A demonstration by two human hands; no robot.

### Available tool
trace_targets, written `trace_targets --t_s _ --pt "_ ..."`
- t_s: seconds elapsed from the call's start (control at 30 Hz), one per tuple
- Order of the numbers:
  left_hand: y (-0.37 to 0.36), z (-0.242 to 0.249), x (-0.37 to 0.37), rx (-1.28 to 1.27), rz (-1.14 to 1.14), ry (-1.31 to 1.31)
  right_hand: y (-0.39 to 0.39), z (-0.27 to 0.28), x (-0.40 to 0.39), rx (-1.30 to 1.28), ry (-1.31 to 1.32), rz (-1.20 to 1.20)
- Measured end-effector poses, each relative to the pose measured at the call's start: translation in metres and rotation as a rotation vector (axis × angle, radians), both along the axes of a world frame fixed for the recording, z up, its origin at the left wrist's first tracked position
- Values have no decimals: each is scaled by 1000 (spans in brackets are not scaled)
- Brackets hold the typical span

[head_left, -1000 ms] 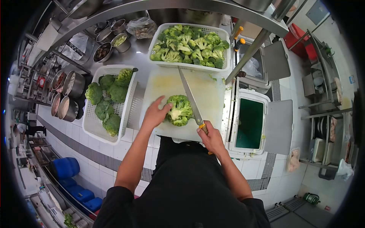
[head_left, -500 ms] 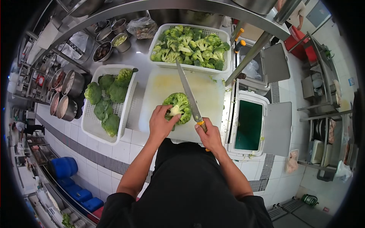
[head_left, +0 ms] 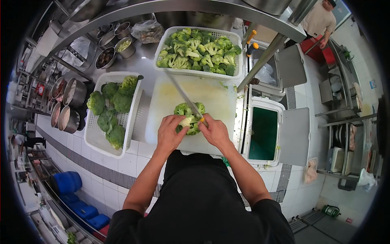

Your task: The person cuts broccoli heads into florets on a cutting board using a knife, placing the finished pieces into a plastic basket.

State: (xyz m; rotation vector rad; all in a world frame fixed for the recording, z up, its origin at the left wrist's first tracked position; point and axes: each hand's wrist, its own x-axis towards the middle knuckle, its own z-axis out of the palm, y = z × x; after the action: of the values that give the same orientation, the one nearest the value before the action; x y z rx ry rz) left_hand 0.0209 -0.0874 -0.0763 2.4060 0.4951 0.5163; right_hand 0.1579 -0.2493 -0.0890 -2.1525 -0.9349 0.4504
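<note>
You get a bright, even view, lit from overhead, with only soft shadows. The steel shelf [head_left: 195, 8] throws mild glare. The fisheye lens bends straight lines hard toward the edges, and black corners frame the circle. The centre is sharp; the far rim softens.

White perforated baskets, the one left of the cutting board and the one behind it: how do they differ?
The left white perforated basket holds a few whole broccoli heads, with bare floor showing. The rear white perforated basket is heaped with small cut florets, its floor hidden. Both are white slotted plastic holding green broccoli.
</note>
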Motion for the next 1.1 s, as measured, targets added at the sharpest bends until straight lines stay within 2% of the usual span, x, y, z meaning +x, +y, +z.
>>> trace_targets --t_s 0.03,0.1,0.2,0.3,0.37,0.47,0.53,0.67,0.73,0.87,1.03,1.1 --pt "1 -2 1 2 2 -1 1 0 3 2 -1 2" --pt "-1 -6 0 -101 127 -34 -1 13 4 54 179 -191" --pt "-3 -4 5 -196 270 58 -11 22 -7 88 262 -228" --pt "-2 2 15 -278 331 187 -18 12 -23 211 154 -187" --pt "-1 2 19 -276 327 178 -21 9 -28 182 148 -177" --pt "0 3 23 -254 326 174 -18 9 -34 327 68 -207" --pt "-1 6 24 -238 319 176 -11 15 -29 166 123 -130" --pt "-2 9 27 -241 316 212 -1 -4 -10 102 155 -146" --pt "-4 5 23 -258 313 214 -3 -5 -1 98 68 -280" --pt "-5 5 23 -266 305 200 -9 -17 16 3 49 -253" --pt "-7 5 22 -263 283 211 -13 -1 -17 150 150 -207" --pt "-12 7 23 -160 271 147 -12 -1 -21 172 152 -171"
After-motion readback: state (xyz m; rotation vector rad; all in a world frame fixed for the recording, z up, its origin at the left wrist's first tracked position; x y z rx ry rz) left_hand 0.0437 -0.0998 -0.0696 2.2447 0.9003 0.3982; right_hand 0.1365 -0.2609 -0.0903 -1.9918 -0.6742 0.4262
